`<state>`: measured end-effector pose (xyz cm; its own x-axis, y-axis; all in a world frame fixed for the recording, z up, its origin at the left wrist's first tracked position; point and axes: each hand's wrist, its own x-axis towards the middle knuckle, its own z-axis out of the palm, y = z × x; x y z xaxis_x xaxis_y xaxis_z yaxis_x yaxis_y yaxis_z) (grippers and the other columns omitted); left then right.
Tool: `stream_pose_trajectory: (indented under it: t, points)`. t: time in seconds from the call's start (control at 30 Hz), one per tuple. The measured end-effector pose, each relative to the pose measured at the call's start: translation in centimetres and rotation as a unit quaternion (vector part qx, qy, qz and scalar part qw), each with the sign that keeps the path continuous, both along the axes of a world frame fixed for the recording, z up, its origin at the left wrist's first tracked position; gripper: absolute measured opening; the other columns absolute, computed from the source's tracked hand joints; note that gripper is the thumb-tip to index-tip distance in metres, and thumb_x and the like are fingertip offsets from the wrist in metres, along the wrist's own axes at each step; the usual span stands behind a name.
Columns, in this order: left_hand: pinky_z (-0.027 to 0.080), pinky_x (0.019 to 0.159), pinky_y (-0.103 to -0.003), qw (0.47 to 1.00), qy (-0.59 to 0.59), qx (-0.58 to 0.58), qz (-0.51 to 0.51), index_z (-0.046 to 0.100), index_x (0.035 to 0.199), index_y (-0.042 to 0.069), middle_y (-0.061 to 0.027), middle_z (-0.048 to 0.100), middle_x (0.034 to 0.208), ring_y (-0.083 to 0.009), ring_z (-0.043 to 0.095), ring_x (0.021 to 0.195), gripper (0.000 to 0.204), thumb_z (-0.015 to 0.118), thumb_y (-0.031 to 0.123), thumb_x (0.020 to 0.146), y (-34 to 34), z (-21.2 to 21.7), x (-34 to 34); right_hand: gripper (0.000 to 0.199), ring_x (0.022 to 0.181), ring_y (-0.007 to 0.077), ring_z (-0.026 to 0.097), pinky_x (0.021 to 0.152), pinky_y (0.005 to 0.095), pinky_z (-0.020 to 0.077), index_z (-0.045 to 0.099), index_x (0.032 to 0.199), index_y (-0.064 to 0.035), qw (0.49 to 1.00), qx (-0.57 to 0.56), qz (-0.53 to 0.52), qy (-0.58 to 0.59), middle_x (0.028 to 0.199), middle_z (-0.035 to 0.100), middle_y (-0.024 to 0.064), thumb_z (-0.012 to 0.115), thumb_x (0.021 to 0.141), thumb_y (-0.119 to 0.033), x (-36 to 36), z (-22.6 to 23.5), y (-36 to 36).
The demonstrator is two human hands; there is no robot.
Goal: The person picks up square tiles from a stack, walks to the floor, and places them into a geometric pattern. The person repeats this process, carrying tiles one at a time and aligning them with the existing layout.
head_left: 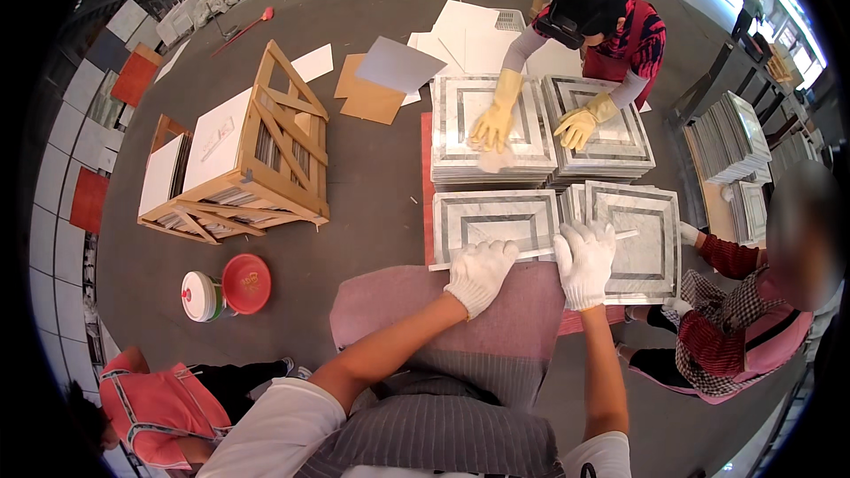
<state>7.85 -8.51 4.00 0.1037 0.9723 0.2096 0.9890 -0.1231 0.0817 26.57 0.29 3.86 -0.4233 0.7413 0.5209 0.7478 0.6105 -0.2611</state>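
The big grey floor (372,168) is seen all around, and the work is done low on it. At ten o'clock a wooden crate (266,150) full of tiles is stood on the floor. At twelve o'clock two tall tile stacks (540,146) are pressed on by a co-worker's yellow gloves (492,124). A third person in a checked shirt (735,327) is sat at three o'clock.

In the middle, two square marble tiles are laid flat side by side: the left tile (496,221) and the right tile (633,235), each with grey frame lines. A long thin white strip (540,252) is laid across their near edges.

The left hand (478,273), in a white glove, is curled down onto the strip at its left part. The right hand (584,261), also gloved, is closed over the strip further right, with fingers on the right tile.

It looks as if the strip is being lined up along the tiles. A slow, even slide with both hands would be needed so it stays straight.

At eight o'clock a small red lid (245,283) is seen beside a white tub (199,296).
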Motion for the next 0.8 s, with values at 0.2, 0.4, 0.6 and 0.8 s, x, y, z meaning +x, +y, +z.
stream_pose_trajectory:
  t: [0.2,0.4,0.6,0.8]
  points:
    - [0.047,0.083,-0.042,0.962,-0.266,0.013,0.064,0.059,0.104,0.008,-0.0125,0.064,0.098,-0.0321,0.061,0.09,0.027,0.058,0.03,0.088,0.8,0.7,-0.1,0.018,0.108,0.0278,0.052,0.106,0.0506,0.028,0.066,0.095,-0.0132,0.996,0.052,-0.007,0.067,0.103,0.062,0.0039,0.069,0.081,-0.025,2.0,-3.3,1.7]
    - [0.045,0.094,-0.041,0.796,-0.421,-0.046,0.433,0.054,0.124,0.005,-0.0179,0.05,0.127,-0.0331,0.053,0.115,0.051,0.061,0.039,0.087,-0.5,-8.3,-10.6,0.018,0.108,0.0267,0.053,0.107,0.0484,0.0269,0.067,0.097,-0.0152,0.996,0.053,-0.012,0.077,0.101,0.061,0.0028,0.07,0.081,-0.024,1.3,-3.9,2.8]
    - [0.054,0.085,-0.043,0.133,-0.909,-0.325,0.225,0.046,0.124,-0.006,-0.0198,0.057,0.114,-0.0372,0.059,0.102,0.051,0.057,0.031,0.092,1.1,-16.0,-11.0,0.019,0.107,0.0253,0.054,0.108,0.0472,0.0271,0.068,0.096,-0.0166,0.994,0.049,-0.019,0.092,0.1,0.062,0.0016,0.072,0.079,-0.022,0.9,-5.2,5.4]
    - [0.056,0.084,-0.041,0.087,-0.901,-0.32,0.279,0.05,0.12,-0.004,-0.0187,0.058,0.117,-0.0306,0.062,0.1,0.036,0.043,0.023,0.097,4.7,-20.4,-11.1,0.024,0.112,0.0274,0.053,0.109,0.0482,0.0269,0.068,0.103,-0.0125,0.994,-0.022,-0.039,0.1,0.11,0.062,0.0071,0.07,0.08,-0.019,1.3,-6.1,5.6]
